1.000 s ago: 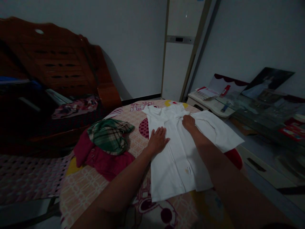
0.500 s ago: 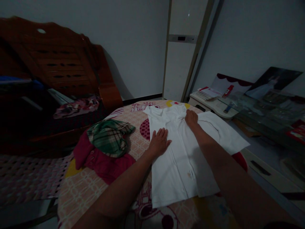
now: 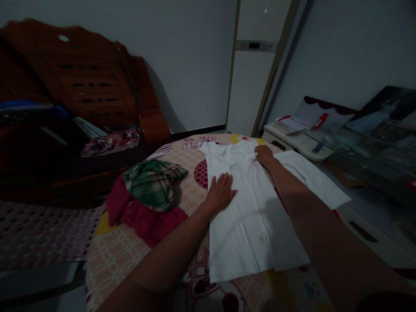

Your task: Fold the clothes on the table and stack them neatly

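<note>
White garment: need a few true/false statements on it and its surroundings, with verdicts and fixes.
1. The left hand rests spread on the white garment. True.
2. Green plaid cloth and magenta cloth lie together left of the white garment. True.
3. Both hands touch the magenta cloth. False: the right hand grips the white garment near its far end.
4. The tablecloth is plain white. False: the tablecloth is patterned.

Head cam faces fwd/down at hands (image 3: 221,193).
</note>
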Demonstrator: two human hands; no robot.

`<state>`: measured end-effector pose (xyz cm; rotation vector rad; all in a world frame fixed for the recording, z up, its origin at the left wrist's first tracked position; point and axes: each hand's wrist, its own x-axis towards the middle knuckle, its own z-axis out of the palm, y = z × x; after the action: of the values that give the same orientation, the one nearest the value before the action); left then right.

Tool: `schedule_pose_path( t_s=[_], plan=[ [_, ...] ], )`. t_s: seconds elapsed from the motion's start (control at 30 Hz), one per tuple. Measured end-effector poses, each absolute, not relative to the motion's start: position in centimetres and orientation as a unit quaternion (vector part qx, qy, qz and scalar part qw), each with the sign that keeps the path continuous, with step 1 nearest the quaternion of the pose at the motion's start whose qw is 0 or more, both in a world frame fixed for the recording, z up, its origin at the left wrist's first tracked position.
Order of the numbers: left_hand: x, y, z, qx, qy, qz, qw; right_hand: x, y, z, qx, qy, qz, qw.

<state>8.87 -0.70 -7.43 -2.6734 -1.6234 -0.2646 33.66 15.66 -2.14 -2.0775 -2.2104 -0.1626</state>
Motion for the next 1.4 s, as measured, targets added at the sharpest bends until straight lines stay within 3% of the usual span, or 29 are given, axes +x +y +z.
schedule_pose_path(
  t_s=[0.17,0.37,0.5,0.67,0.93,1.3,1.4],
  plan=[
    [8.9,-0.8,-7.1,-0.852,-0.517,-0.080,-0.009,32.7,16.5,-0.7,-0.642,-0.755,-0.096,0.092],
    [9.0,-0.7,-7.1,-0.852,-0.516,-0.084,-0.010,30.2,15.8,-0.6,-0.531,-0.838,-0.065,0.105],
    [9.0,-0.6,-7.4,-0.853,-0.514,-0.089,-0.002,30.0,13.6,-1.2,-0.607,-0.778,-0.071,0.144],
    [9.1,-0.6,-7.4,-0.853,-0.515,-0.089,0.002,28.6,9.3,-2.2,-0.640,-0.763,-0.075,0.051],
    [9.0,-0.6,-7.1,-0.852,-0.517,-0.083,-0.006,25.4,8.6,-2.8,-0.661,-0.747,-0.069,0.012],
    [9.1,-0.6,-7.3,-0.855,-0.512,-0.090,-0.003,24.5,10.5,-2.6,-0.706,-0.697,0.019,0.125],
    [9.0,-0.5,-7.4,-0.858,-0.506,-0.090,-0.003,24.0,10.9,-2.8,-0.680,-0.726,0.018,0.105]
  ],
)
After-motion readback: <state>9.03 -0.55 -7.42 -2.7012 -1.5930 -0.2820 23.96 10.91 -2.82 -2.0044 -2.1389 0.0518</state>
